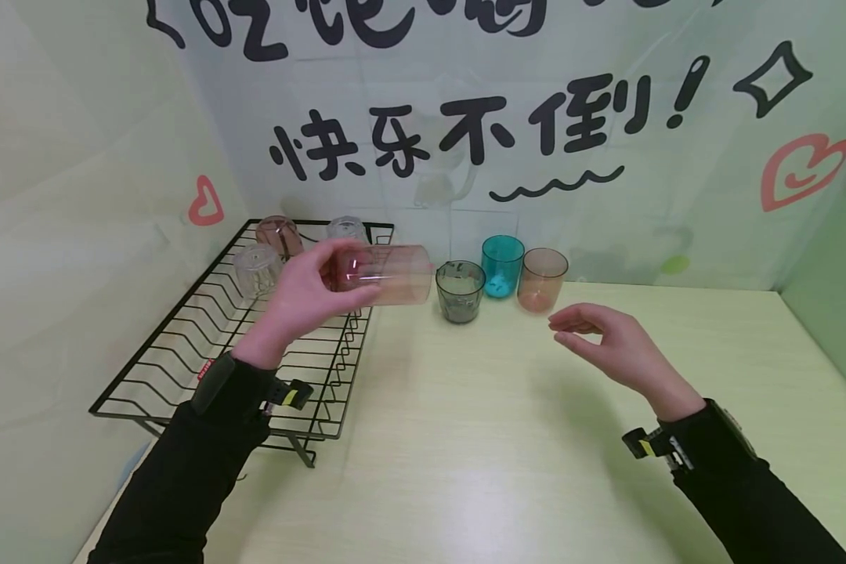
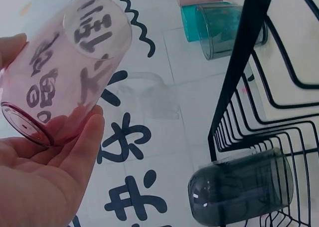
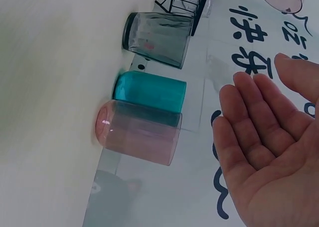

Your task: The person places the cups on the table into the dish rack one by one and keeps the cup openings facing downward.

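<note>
My left hand (image 1: 303, 294) holds a clear pink glass (image 1: 398, 274) sideways above the right side of a black wire dish rack (image 1: 169, 316). In the left wrist view, the thumb and fingers are around the pink glass (image 2: 65, 82) near its thick base. My right hand (image 1: 613, 341) hovers over the table with nothing in it, its fingers slightly bent. Nearest to it stands a peach-pink glass (image 1: 542, 282), upright beside a teal glass (image 1: 503, 266). A smoky grey glass (image 1: 460, 294) stands left of the teal one, also upright.
Several glasses sit upside down at the rack's back end, among them a reddish one (image 1: 279, 235) and a clear one (image 1: 257, 270). A wall sheet (image 1: 409, 94) with black lettering rises behind the pale table (image 1: 465, 439). A green side panel (image 1: 835, 298) borders the right.
</note>
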Motion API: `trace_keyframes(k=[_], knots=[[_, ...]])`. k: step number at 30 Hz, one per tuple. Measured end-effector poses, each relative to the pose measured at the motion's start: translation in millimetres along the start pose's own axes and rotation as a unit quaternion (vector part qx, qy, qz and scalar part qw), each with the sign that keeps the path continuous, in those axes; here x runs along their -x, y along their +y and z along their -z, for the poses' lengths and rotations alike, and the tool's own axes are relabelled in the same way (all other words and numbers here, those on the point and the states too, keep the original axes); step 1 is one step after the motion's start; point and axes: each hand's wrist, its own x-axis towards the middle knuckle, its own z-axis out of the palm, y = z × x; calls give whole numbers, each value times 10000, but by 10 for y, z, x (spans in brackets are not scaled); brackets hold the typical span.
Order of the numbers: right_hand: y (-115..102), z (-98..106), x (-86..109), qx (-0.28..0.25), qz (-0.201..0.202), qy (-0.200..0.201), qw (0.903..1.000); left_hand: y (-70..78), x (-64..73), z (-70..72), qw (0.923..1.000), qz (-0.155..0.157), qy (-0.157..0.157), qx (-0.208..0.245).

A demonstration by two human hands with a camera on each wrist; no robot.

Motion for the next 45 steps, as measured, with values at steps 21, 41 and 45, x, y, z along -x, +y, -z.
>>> trace_keyframes(k=[21, 41, 45], knots=[[121, 13, 20, 317, -2, -154, 9994, -140, 1, 264, 9966, 313, -317, -690], [297, -28, 42, 589, 4, -303, 9978, -132, 53, 560, 9880, 126, -649, -1398], [308, -29, 39, 678, 9, -320, 9972, -131, 67, 601, 9849, 87, -692, -1584]])
